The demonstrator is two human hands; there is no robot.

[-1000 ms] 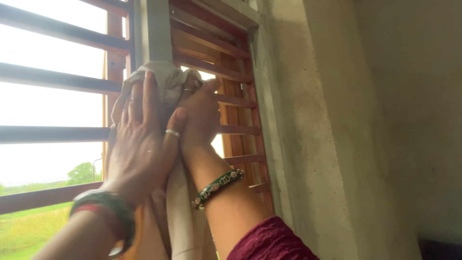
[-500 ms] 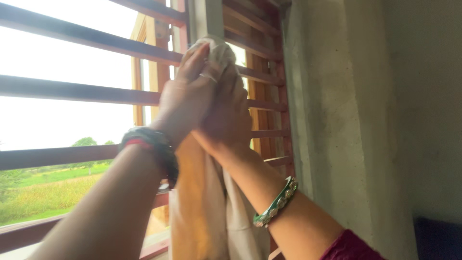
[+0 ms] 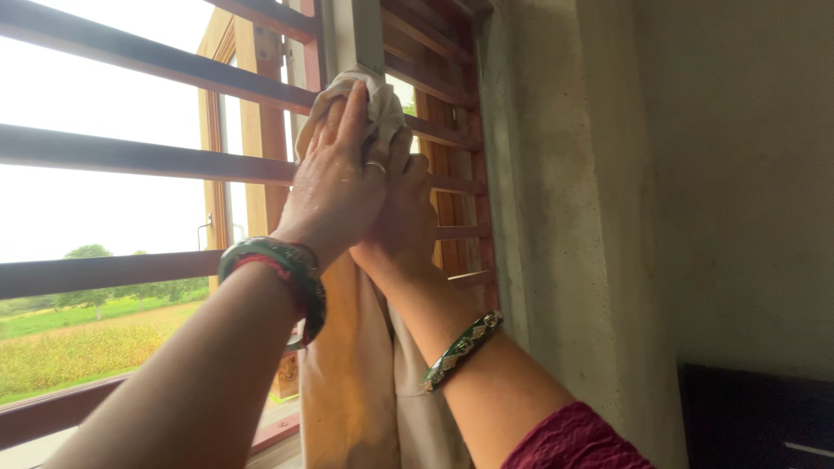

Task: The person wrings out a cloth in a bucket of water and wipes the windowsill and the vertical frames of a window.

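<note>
A beige cloth (image 3: 373, 382) hangs down a grey upright window post (image 3: 354, 35), with its top bunched against the post. My left hand (image 3: 334, 187) lies over that bunched top, fingers pointing up, bangles on the wrist. My right hand (image 3: 404, 221) is tucked just under and right of the left, gripping the same cloth; a green bangle sits on its forearm and a maroon sleeve shows lower down. Both hands press the cloth to the post between the horizontal bars.
Dark horizontal window bars (image 3: 148, 156) cross the opening at left, with green fields beyond. An open wooden shutter (image 3: 447, 174) stands right of the post. A rough grey concrete wall (image 3: 625, 217) fills the right side, with a dark object (image 3: 756, 417) at the bottom right.
The two hands and the bunched cloth sit higher on the post than a second ago. The view has swung left since then, and my left hand now covers more of my right.
</note>
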